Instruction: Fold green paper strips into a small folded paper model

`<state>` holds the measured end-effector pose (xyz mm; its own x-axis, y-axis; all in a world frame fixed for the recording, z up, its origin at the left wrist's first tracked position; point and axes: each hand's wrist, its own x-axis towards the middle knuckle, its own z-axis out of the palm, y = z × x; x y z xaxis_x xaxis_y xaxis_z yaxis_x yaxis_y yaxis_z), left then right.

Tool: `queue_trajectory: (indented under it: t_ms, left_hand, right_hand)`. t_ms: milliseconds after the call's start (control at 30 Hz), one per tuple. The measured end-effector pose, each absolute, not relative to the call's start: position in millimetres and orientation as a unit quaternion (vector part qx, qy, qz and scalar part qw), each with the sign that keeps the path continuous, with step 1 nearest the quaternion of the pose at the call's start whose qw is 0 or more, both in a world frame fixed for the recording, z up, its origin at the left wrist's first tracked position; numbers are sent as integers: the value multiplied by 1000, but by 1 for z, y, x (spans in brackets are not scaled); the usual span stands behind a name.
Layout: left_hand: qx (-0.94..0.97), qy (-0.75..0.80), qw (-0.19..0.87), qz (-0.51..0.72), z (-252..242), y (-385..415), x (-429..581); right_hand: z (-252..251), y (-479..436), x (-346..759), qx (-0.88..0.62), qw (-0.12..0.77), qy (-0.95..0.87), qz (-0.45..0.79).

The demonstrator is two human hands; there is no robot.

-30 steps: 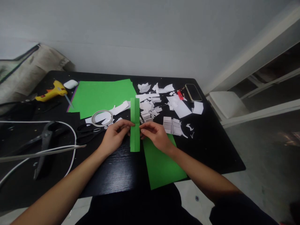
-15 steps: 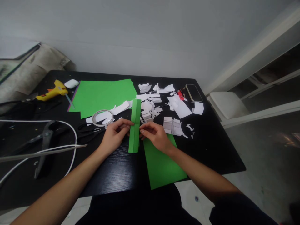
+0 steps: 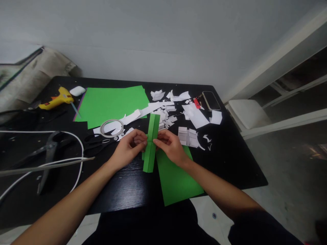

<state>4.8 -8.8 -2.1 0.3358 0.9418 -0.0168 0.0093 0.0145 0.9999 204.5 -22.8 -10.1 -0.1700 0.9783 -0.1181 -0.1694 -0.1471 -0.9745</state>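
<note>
Above the front middle of the table I hold a long, narrow strip of folded green paper (image 3: 151, 151), creased lengthwise and standing roughly upright in view. My left hand (image 3: 129, 147) pinches at its left side, thumb and fingers closed near a second green part that peeks out behind the strip. From the right, my right hand (image 3: 170, 147) grips the strip's edge, its thumb lying on the front face. The fingertips behind the paper are partly hidden. Beneath my right wrist lies a flat green sheet (image 3: 176, 183).
Larger green sheets (image 3: 112, 103) lie at the back, with a roll of tape (image 3: 101, 128) at their front edge. White paper scraps (image 3: 195, 115) spread behind my hands. A yellow glue gun (image 3: 60, 98), scissors (image 3: 98, 144), pliers (image 3: 51, 149) and white cable (image 3: 83, 143) occupy the left; a phone (image 3: 211, 100), back right.
The green strip has shifted slightly right and nearer to me. A second green part now shows at its left, and my right thumb has moved onto its front face.
</note>
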Motion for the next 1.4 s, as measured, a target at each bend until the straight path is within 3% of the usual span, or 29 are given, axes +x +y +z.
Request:
queue_trajectory:
  t_ms: [700, 1400]
  left_hand:
    - [611, 409, 588, 337, -1, -9, 3]
    - [604, 400, 587, 362, -2, -9, 4]
  right_hand:
    - [-10, -23, 205, -449, 472, -485, 584]
    - [-11, -24, 205, -451, 459, -486, 592]
